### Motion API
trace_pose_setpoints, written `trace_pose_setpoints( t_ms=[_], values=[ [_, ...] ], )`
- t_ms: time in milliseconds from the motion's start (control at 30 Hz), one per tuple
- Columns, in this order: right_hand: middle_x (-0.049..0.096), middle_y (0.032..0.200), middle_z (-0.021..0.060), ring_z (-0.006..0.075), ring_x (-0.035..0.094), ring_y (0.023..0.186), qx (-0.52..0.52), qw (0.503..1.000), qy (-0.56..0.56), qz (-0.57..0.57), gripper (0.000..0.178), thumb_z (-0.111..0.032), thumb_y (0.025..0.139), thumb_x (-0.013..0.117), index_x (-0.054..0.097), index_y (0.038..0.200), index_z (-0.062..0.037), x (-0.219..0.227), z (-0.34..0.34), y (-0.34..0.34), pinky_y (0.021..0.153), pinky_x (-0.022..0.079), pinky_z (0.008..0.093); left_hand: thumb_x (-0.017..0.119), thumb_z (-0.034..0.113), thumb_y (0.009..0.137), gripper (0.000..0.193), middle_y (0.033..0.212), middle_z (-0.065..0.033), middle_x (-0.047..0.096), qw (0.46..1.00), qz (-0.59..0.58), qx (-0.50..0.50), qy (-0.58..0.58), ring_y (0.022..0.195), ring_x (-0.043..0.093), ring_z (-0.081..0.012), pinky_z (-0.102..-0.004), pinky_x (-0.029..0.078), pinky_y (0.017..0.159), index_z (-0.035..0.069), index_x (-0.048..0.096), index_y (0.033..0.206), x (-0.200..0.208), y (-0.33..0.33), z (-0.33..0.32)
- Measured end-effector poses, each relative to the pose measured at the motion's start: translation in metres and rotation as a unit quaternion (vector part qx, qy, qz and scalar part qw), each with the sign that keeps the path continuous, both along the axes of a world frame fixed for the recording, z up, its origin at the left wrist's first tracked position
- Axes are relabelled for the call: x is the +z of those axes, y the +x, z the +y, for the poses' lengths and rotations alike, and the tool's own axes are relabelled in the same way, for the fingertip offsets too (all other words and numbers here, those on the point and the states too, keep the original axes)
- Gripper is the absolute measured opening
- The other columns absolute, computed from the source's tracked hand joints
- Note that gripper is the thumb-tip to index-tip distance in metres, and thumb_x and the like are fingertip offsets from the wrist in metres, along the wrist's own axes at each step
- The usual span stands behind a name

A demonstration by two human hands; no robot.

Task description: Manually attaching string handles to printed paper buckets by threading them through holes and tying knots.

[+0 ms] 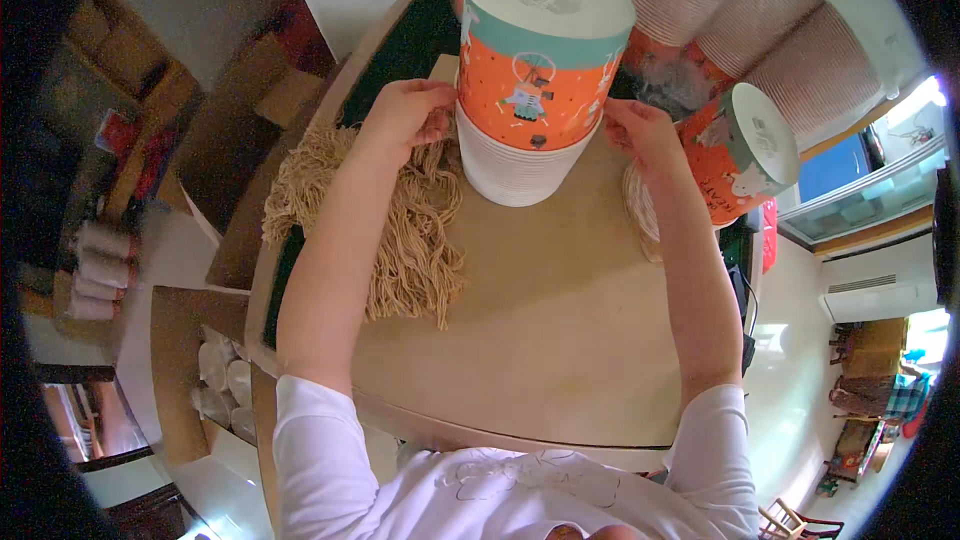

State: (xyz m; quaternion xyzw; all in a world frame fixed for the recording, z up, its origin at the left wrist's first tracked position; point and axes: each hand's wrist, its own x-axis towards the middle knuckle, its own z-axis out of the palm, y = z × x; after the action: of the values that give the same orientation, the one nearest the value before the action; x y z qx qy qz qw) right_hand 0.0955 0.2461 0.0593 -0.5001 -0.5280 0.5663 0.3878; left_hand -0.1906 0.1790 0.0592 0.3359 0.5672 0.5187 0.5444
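A tall stack of nested paper tubs [540,70] stands upside down on the table in front of me, white bases up. The top tub is printed orange and teal, and white rims [525,165] show closely layered below it. At its left side, my left hand [412,120] has curled fingers on the lower edge of the orange print. My right hand [645,132] pinches the same edge from the right. Beside my left forearm lies a bundle of beige yarn-like strings [400,230]. A second printed paper tub [745,155] is right of my right hand.
Long wrapped stacks of tubs [700,0] fill the far right of the table [560,340]. A round whitish item [642,205] lies partly behind my right forearm. On the left, cardboard boxes [200,360] stand below the table edge, one holding white wrapped goods [225,375].
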Motion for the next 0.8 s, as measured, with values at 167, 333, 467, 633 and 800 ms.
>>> trace_pose_setpoints(
  t_ms=[167, 333, 467, 633, 800],
  values=[
    [0.057, 0.075, 0.0000, 0.0072, 0.050, 0.061, 0.013, 0.999, -0.031, 0.033, 0.019, -0.018, 0.084, 0.059, 0.061, 0.092, -0.0013, 0.004, 0.000, 0.001, 0.052, 0.040, 0.0207, 0.063, 0.014, 0.077, 0.013, 0.070, 0.0014, 0.058, 0.999, 0.034, 0.011, -0.031, 0.051, 0.049, -0.0069, -0.0215, 0.041, 0.046, 0.005, 0.063, 0.086, 0.005, 0.001, -0.004],
    [0.057, 0.075, 0.0007, 0.0076, 0.050, 0.060, 0.030, 0.999, -0.021, 0.024, 0.019, -0.017, 0.085, 0.058, 0.060, 0.093, -0.0006, 0.005, 0.002, 0.003, 0.050, 0.038, 0.0209, 0.064, 0.015, 0.076, 0.014, 0.068, 0.0012, 0.057, 1.000, 0.026, 0.013, -0.007, 0.050, 0.048, -0.0065, -0.0212, 0.040, 0.045, 0.004, 0.063, 0.084, 0.007, 0.003, -0.006],
    [0.057, 0.072, 0.0003, 0.0074, 0.050, 0.059, -0.004, 0.999, -0.031, 0.032, 0.018, -0.017, 0.085, 0.058, 0.061, 0.093, -0.0013, 0.015, -0.008, -0.005, 0.049, 0.037, 0.0210, 0.065, 0.014, 0.076, 0.014, 0.064, -0.0001, 0.056, 0.999, 0.028, -0.018, 0.021, 0.048, 0.047, -0.0063, -0.0206, 0.038, 0.042, 0.002, 0.062, 0.082, 0.006, -0.004, -0.007],
    [0.056, 0.071, -0.0005, 0.0072, 0.048, 0.057, -0.004, 0.998, -0.052, -0.032, 0.015, -0.016, 0.085, 0.057, 0.060, 0.092, -0.0028, 0.019, -0.003, -0.002, 0.048, 0.037, 0.0210, 0.066, 0.013, 0.075, 0.014, 0.063, -0.0011, 0.055, 0.998, 0.054, 0.020, 0.003, 0.047, 0.047, -0.0069, -0.0209, 0.038, 0.040, 0.000, 0.061, 0.080, 0.012, 0.003, -0.005],
    [0.052, 0.068, -0.0022, 0.0067, 0.045, 0.055, 0.070, 0.994, -0.069, 0.042, 0.015, -0.020, 0.085, 0.056, 0.059, 0.084, -0.0056, 0.012, 0.008, 0.009, 0.047, 0.036, 0.0209, 0.065, 0.014, 0.076, 0.015, 0.064, -0.0021, 0.056, 0.999, 0.027, 0.006, -0.025, 0.048, 0.049, -0.0083, -0.0215, 0.041, 0.042, 0.001, 0.061, 0.081, 0.012, 0.001, -0.003]
  ],
)
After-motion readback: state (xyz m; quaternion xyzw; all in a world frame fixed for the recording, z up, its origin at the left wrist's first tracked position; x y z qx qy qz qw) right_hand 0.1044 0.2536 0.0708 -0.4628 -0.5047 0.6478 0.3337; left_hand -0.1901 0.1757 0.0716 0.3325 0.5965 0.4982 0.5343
